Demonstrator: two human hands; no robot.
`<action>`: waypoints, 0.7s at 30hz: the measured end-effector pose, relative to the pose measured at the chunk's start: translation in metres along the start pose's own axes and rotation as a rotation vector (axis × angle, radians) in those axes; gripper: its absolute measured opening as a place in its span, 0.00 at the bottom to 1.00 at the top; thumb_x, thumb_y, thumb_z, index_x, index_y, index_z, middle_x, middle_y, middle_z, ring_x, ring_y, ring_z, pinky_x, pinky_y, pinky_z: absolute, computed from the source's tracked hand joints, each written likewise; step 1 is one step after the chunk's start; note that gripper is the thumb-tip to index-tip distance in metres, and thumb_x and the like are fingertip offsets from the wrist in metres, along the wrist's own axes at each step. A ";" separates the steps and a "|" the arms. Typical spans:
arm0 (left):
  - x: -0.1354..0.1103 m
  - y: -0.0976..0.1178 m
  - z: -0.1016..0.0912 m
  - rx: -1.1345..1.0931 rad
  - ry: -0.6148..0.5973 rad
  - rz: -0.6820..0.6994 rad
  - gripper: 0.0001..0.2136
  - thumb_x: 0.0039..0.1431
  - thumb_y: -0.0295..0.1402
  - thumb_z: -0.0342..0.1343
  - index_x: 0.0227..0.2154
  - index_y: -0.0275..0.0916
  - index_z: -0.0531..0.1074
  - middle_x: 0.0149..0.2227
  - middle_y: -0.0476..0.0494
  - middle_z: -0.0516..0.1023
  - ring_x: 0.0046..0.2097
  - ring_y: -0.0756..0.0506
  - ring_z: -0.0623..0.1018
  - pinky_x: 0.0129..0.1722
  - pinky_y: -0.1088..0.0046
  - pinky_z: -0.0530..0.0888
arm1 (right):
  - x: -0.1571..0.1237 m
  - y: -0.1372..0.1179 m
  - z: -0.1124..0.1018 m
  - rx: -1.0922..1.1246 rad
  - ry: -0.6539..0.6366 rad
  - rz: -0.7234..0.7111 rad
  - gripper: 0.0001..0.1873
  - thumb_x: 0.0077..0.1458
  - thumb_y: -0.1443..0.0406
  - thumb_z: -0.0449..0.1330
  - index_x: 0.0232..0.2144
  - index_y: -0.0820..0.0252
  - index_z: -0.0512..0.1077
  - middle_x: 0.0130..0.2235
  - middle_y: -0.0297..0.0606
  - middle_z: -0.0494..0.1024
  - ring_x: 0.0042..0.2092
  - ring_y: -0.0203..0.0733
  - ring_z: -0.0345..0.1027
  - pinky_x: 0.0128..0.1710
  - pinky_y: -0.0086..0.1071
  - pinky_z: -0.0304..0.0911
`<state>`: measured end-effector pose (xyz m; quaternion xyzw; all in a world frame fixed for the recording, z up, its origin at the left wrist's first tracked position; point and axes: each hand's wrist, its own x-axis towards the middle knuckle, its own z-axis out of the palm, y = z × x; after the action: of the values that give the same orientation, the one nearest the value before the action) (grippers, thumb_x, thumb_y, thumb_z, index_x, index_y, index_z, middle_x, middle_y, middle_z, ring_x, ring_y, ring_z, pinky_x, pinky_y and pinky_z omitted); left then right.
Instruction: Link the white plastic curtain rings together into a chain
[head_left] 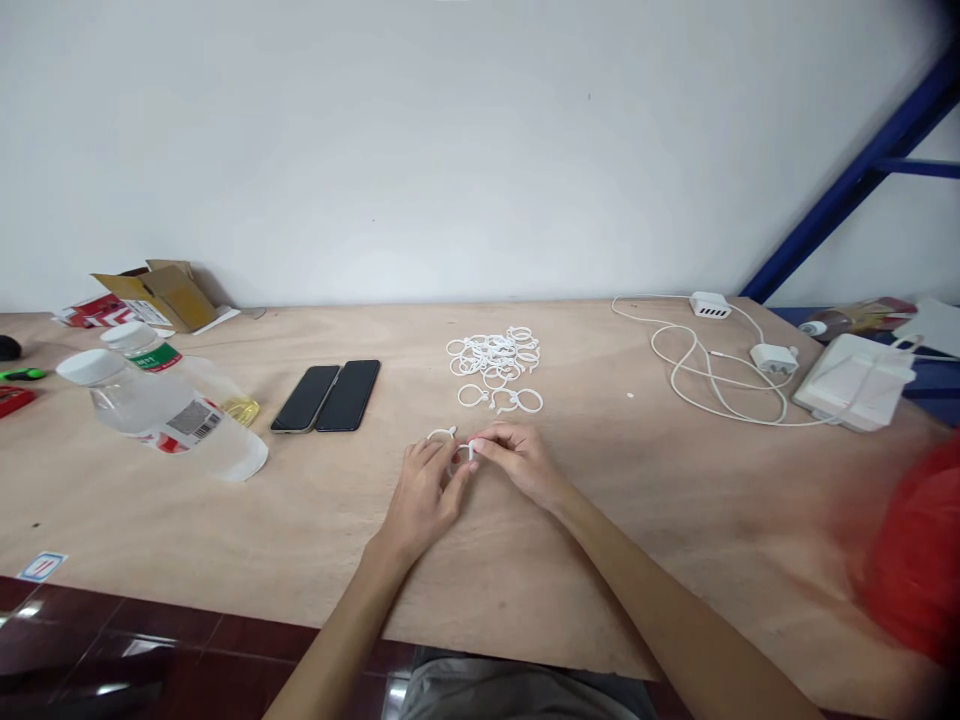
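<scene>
Low over the front-middle of the table, both hands meet at a white plastic curtain ring [464,447]. My left hand [429,492] is closed round its left side, thumb and fingers pinching it. From the other side, my right hand [523,462] pinches the ring's edge between thumb and forefinger. Part of this ring is hidden by the fingers. Another white ring [441,433] shows just past the left fingertips; whether it is touched I cannot tell. Farther back lies a heap of white rings [491,358], with a few loose rings [530,401] in front of it.
Two phones [349,397] lie side by side on the left, beyond them leaning plastic bottles [169,415] and an open cardboard box [169,295]. A white cable [705,375] loops to a charger hub [709,305] and a white adapter [855,380]. Something red [915,550] blurs at right.
</scene>
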<state>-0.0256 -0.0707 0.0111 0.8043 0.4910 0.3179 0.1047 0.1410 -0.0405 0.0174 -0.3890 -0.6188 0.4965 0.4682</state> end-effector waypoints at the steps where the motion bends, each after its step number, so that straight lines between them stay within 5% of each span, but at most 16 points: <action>1: -0.001 -0.002 0.001 0.012 0.016 0.000 0.12 0.64 0.37 0.48 0.44 0.39 0.71 0.39 0.41 0.77 0.40 0.43 0.73 0.43 0.62 0.69 | 0.001 0.002 -0.003 -0.035 0.002 -0.009 0.09 0.52 0.60 0.60 0.28 0.56 0.79 0.31 0.36 0.80 0.36 0.42 0.72 0.39 0.37 0.66; 7: -0.005 -0.014 0.008 0.203 0.128 -0.107 0.19 0.58 0.28 0.50 0.53 0.39 0.67 0.53 0.34 0.70 0.51 0.35 0.67 0.50 0.51 0.66 | 0.009 0.030 -0.042 -0.646 0.437 -0.108 0.10 0.49 0.63 0.61 0.35 0.57 0.77 0.37 0.43 0.75 0.42 0.48 0.67 0.46 0.44 0.63; 10: -0.005 -0.013 0.006 0.226 0.182 -0.132 0.21 0.57 0.27 0.51 0.55 0.40 0.65 0.57 0.33 0.65 0.54 0.33 0.65 0.51 0.49 0.65 | 0.011 0.039 -0.052 -0.796 0.459 -0.078 0.07 0.49 0.65 0.59 0.31 0.57 0.77 0.35 0.43 0.72 0.42 0.50 0.65 0.45 0.46 0.62; 15: 0.005 -0.002 0.007 0.070 0.260 -0.066 0.16 0.58 0.33 0.53 0.50 0.42 0.68 0.50 0.38 0.71 0.51 0.39 0.70 0.53 0.53 0.65 | 0.011 0.023 -0.036 -0.391 0.462 -0.064 0.08 0.51 0.61 0.58 0.29 0.58 0.76 0.31 0.40 0.75 0.33 0.43 0.66 0.37 0.38 0.63; 21: 0.035 0.008 0.019 -0.281 0.159 -0.092 0.23 0.57 0.39 0.56 0.55 0.40 0.64 0.49 0.39 0.74 0.46 0.43 0.73 0.48 0.62 0.70 | 0.006 -0.002 -0.014 0.165 0.227 0.047 0.11 0.47 0.57 0.62 0.26 0.58 0.75 0.27 0.34 0.73 0.29 0.37 0.63 0.31 0.32 0.59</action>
<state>0.0030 -0.0413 0.0142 0.7309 0.4847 0.4407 0.1915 0.1531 -0.0318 0.0214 -0.4171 -0.5096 0.5094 0.5540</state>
